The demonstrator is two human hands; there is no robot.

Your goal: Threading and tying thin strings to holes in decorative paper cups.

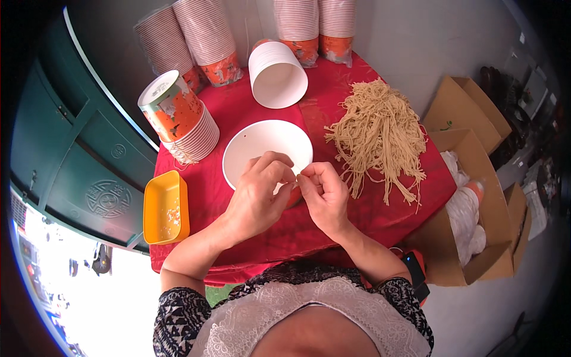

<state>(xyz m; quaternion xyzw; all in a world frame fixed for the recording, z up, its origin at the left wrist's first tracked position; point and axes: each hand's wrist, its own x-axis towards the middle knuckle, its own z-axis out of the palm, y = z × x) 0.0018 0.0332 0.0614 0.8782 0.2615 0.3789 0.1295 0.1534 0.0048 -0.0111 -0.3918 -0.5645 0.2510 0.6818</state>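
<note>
My left hand (257,191) and my right hand (327,199) meet over the near rim of a white paper tub (267,137), both with thumb and fingers pinched together. Something tiny and thin seems to be between the fingertips, but it is too small to name. The tub tilts its open mouth up toward me, and a bit of orange print shows below the hands. My left hand hides part of its inside. Right of the tub, close to my right hand, lies a heap of tan strings (380,131).
A yellow plastic tray (166,221) with small white bits sits at the table's left edge. Behind it stand stacked orange-printed tubs (178,116). Another stack of tubs (278,83) lies sideways; wrapped stacks (208,35) line the wall. Cardboard boxes (476,208) stand right of the red-covered table (238,260).
</note>
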